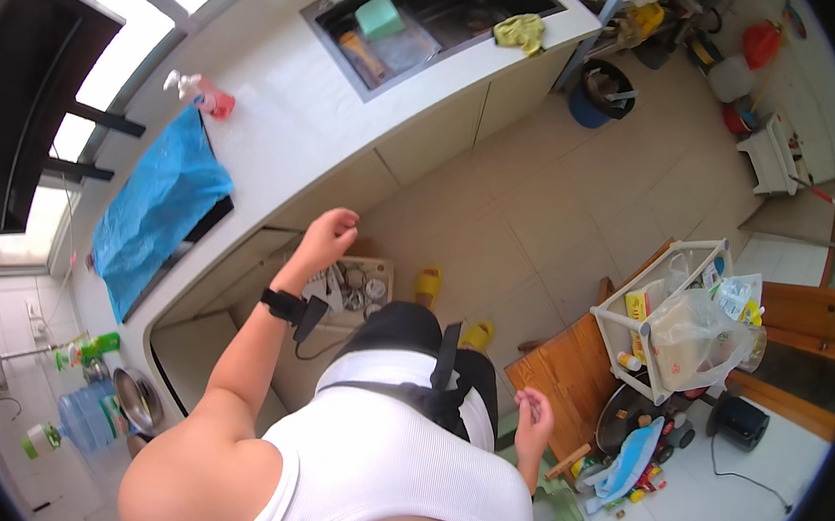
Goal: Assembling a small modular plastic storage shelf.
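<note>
My left hand point(329, 235) hangs beside the front of the white counter point(295, 118), fingers loosely bent and nothing seen in them. A black strap with a small device point(294, 311) sits on that wrist. Below this hand is a tray-like drawer or rack point(365, 286) with metal items. My right hand point(533, 417) is loosely curled with fingers a little apart, near a wooden bench top point(568, 370), and seems to hold nothing. A blue plastic sheet point(156, 205) covers a dark panel set into the counter. Behind it stands a pink pump bottle point(214, 100).
The sink point(437, 56) holds a light green block point(379, 18); a yellow-green cloth point(520, 33) lies on its edge. A dark blue bin point(599, 95) stands beyond the counter. To the right are a white rack point(662, 385) with packages and a wooden cabinet point(804, 318). Yellow slippers point(428, 284) are on my feet.
</note>
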The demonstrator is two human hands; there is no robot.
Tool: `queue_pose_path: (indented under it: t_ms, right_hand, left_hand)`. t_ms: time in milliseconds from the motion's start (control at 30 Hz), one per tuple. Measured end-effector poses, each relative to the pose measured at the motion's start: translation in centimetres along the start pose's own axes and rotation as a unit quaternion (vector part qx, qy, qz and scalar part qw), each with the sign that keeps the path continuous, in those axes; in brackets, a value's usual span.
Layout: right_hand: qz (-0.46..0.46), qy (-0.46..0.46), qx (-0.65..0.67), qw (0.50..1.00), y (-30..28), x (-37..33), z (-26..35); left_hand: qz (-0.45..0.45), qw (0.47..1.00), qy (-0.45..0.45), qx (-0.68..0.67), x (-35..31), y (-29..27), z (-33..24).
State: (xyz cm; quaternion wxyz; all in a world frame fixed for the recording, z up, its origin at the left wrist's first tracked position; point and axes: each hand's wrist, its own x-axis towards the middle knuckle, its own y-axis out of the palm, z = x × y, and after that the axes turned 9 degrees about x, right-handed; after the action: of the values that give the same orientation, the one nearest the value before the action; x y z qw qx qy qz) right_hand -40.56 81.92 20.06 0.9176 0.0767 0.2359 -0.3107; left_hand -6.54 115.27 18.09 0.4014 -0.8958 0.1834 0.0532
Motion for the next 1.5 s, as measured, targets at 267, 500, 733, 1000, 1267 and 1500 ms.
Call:
queue_pose_path:
  t_ms: [267, 500, 733, 1000, 1267, 1500]
  right_hand:
    - [0.137, -0.086, -0.122, 0.979, 10.8, 7.4, 11.5]
    - [0.323, -0.116, -0.203, 0.917, 21.7, 12.3, 16.1]
    - [0.448, -0.235, -0.239, 0.829, 29.6, 19.5, 22.2]
    - [0.505, -0.245, -0.272, 0.782, 34.7, 34.5, 26.4]
    - [0.51, -0.296, -0.403, 0.7, 39.4, 47.5, 30.0]
    - [0.479, -0.421, -0.634, 0.437, 40.6, 55.9, 28.3]
  left_hand:
    - [-0.111, 0.98, -0.131, -0.098, -5.7, -4.6, 5.5]
    - [-0.238, 0.923, -0.253, -0.167, -15.5, -5.2, 10.7]
    - [-0.338, 0.838, -0.323, -0.281, -16.4, -6.4, 5.2]
    - [-0.4, 0.76, -0.334, -0.388, -5.9, -5.7, -2.5]
    - [-0.444, 0.679, -0.337, -0.477, 1.8, -2.5, -4.2]
    - [-0.61, 0.572, -0.487, -0.251, -1.0, 1.1, -8.3]
